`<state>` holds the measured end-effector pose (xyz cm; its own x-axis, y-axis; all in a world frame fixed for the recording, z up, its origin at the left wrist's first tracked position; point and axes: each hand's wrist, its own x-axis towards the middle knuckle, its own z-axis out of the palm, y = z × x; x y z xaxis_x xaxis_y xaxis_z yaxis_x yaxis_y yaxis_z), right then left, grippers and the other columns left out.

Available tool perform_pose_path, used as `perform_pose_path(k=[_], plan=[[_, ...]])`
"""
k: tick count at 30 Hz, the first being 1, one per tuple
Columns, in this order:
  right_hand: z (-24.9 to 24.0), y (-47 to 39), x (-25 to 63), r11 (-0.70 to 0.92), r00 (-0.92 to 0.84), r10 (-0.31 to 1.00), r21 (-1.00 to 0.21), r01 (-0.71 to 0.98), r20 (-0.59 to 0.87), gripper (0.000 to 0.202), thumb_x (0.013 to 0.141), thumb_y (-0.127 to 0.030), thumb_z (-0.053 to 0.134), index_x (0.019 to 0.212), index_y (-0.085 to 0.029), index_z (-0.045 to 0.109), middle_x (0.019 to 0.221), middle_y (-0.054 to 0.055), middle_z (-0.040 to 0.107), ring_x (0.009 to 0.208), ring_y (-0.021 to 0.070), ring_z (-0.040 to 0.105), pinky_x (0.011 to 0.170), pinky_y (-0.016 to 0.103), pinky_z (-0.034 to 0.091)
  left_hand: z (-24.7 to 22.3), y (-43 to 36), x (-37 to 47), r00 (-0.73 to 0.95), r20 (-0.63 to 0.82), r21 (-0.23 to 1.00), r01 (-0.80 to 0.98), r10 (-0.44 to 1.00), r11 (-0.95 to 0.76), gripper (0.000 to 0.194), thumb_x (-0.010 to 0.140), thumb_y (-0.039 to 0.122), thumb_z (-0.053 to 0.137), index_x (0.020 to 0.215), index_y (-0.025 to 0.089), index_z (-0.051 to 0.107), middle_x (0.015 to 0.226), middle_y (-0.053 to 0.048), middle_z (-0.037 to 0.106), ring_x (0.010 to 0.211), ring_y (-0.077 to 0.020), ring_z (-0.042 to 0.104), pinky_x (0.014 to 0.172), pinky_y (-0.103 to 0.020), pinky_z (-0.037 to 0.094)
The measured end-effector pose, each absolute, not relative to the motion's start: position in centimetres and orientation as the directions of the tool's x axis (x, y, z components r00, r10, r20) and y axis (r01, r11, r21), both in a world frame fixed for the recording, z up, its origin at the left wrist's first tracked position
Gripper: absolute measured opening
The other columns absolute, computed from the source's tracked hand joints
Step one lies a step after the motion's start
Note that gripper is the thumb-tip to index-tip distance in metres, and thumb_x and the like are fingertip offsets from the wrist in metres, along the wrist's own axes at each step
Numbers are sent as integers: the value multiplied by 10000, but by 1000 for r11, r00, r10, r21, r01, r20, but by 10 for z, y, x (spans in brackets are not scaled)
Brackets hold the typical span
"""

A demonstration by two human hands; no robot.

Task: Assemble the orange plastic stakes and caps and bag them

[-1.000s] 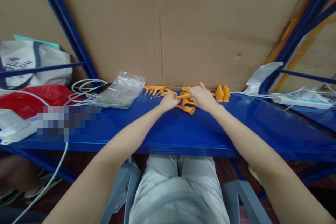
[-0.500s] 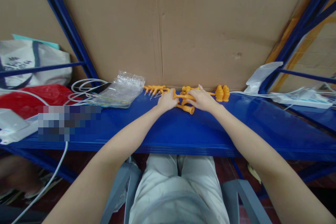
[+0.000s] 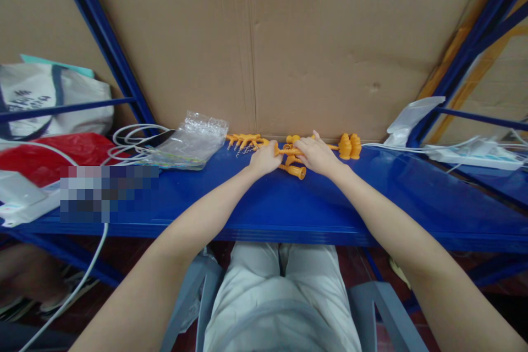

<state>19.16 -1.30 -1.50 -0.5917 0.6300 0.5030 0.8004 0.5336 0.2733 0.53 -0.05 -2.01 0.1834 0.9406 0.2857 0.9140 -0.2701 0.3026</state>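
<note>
My left hand (image 3: pixel 264 159) and my right hand (image 3: pixel 319 156) are close together over the blue tabletop, both with fingers closed. Between them runs a thin orange plastic rod-like piece (image 3: pixel 292 152), gripped at either end; my fingers hide much of it. Just below it lies an orange tube-shaped part (image 3: pixel 296 172) with an open round end. Left of my left hand are several orange-handled corkscrews (image 3: pixel 246 139) with metal spirals. Behind my right hand more orange parts (image 3: pixel 293 138) show, partly covered. Lumpy orange pieces (image 3: pixel 350 146) stand to its right.
A clear plastic bag (image 3: pixel 192 143) and coiled white cables (image 3: pixel 130 140) lie at left, near a red bag (image 3: pixel 78 148) and a white power strip (image 3: pixel 33 203). Cardboard (image 3: pixel 309 55) closes off the back. Another power strip (image 3: pixel 478 155) sits at right between blue rack posts.
My left hand has shifted very slightly to the right, and the fingers of my right hand have curled in a little around the orange piece. The other things stay where they were.
</note>
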Motion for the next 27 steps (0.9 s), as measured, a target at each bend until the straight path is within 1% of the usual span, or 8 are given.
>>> perform_pose_path(k=[5, 9, 11, 13, 16, 22, 27], plan=[[-16, -12, 189, 485, -593, 633, 342, 805, 498, 267, 904, -89, 449, 1118, -179, 581, 1044, 110, 680, 991, 256, 593, 1125, 565, 246, -21, 2, 7, 194, 250, 371, 886, 949, -279, 331, 920, 318, 500, 1208, 175, 578, 1193, -118, 698, 1173, -270, 647, 947, -333, 499], [-17, -12, 190, 473, -600, 635, 370, 800, 486, 281, 919, -67, 410, 1125, -174, 569, 1029, 112, 675, 1000, 256, 587, 1139, 570, 215, -22, 4, 7, 210, 189, 437, 857, 959, -274, 284, 904, 311, 496, 1121, 167, 608, 1114, -114, 722, 1066, -269, 692, 879, -332, 530], [-17, -11, 190, 484, -607, 627, 366, 795, 489, 278, 921, -63, 406, 1120, -177, 562, 1032, 109, 674, 1011, 254, 587, 1139, 567, 214, -22, 4, 7, 213, 172, 435, 859, 962, -268, 286, 902, 309, 488, 1112, 161, 614, 1099, -121, 726, 1055, -275, 696, 872, -336, 533], [-18, -11, 191, 500, -614, 617, 357, 789, 492, 289, 913, -55, 404, 1121, -184, 559, 1044, 106, 676, 1021, 252, 588, 1134, 563, 229, -23, 5, 7, 210, 186, 410, 871, 960, -270, 296, 899, 315, 492, 1120, 164, 618, 1121, -125, 723, 1097, -279, 681, 904, -340, 520], [-19, -11, 190, 518, -604, 626, 316, 795, 493, 296, 903, -69, 418, 1134, -180, 567, 1066, 119, 683, 1040, 258, 594, 1120, 555, 263, -24, 5, 7, 202, 211, 371, 889, 956, -270, 319, 899, 326, 495, 1155, 175, 611, 1169, -124, 712, 1159, -279, 653, 953, -346, 497], [-22, -12, 191, 574, -571, 671, 157, 804, 473, 291, 914, -167, 476, 1175, -155, 602, 1137, 163, 690, 1111, 292, 606, 1082, 558, 322, -22, 1, 3, 174, 231, 335, 910, 957, -246, 330, 888, 317, 518, 1185, 197, 595, 1208, -124, 696, 1183, -279, 639, 972, -358, 493], [-25, -10, 192, 590, -569, 669, 124, 798, 479, 298, 948, -241, 458, 1174, -150, 630, 1153, 170, 698, 1124, 305, 613, 1085, 585, 308, -21, 0, 3, 183, 235, 318, 914, 955, -253, 332, 885, 304, 519, 1189, 192, 589, 1233, -132, 683, 1184, -287, 638, 969, -370, 499]])
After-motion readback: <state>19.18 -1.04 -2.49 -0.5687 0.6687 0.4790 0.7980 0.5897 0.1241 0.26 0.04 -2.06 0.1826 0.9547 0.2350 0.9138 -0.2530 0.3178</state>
